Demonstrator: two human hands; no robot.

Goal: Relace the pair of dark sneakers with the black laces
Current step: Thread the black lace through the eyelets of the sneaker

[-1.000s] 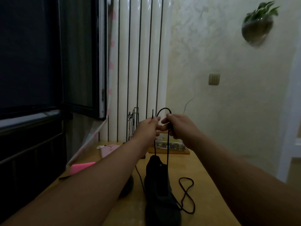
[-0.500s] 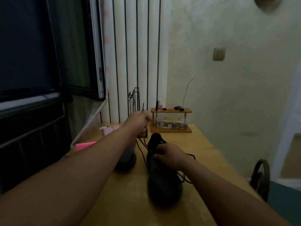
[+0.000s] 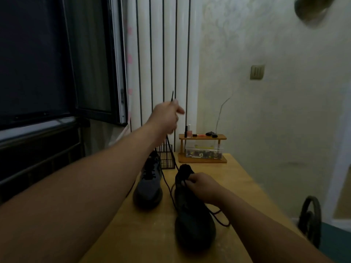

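Note:
Two dark sneakers stand on a wooden table (image 3: pixel 152 242). The near sneaker (image 3: pixel 191 221) is at centre right, toe towards me. My right hand (image 3: pixel 201 185) rests on its upper and grips it near the eyelets. My left hand (image 3: pixel 167 116) is raised high above the table and pinches one end of the black lace (image 3: pixel 169 188), its tip sticking up past my fingers. The lace runs taut from there down to the near sneaker. Another stretch of lace loops on the table to that shoe's right. The far sneaker (image 3: pixel 149 185), laced, stands to the left.
A black wire basket (image 3: pixel 167 156) stands behind the sneakers. A small wooden shelf (image 3: pixel 203 147) with bottles and a clear box sits at the table's far end by the wall. A window is on the left, a dark chair back (image 3: pixel 309 221) at the right edge.
A second ago both hands held the lace up together. My right hand dropped onto the near sneaker, and my left hand has since pulled the lace end higher and away.

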